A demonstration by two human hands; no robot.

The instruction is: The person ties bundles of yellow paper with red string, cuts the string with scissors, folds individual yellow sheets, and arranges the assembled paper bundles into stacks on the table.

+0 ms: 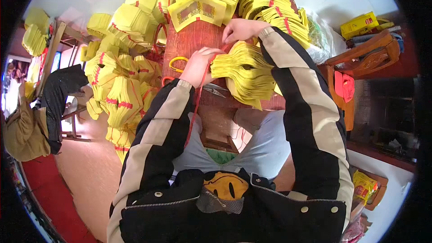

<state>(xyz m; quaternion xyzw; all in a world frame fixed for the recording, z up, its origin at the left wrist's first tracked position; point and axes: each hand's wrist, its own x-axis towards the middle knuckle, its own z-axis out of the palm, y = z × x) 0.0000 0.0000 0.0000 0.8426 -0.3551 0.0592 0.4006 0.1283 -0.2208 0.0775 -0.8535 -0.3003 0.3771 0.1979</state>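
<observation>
A bundle of folded yellow paper sheets [249, 74] lies fanned out on the red wooden table in front of me. My left hand [198, 66] is closed around the bundle's narrow left end. A red ribbon [196, 103] runs from that end down past my left wrist towards my lap. My right hand [243, 30] is raised just above the bundle with its fingers curled together; what they hold, if anything, is hidden. Beside my left hand are a yellow scissor handle [176, 64] and an orange handle loop [167, 81]. Metal blades [214, 90] show below the hand.
Several red-banded yellow paper bundles [207, 2] stand at the table's [186, 40] far side. More bundles [119, 92] are piled at the left. A clear plastic bag [321, 36] and a wooden chair [364, 56] are at the right. Another person [27, 130] sits far left.
</observation>
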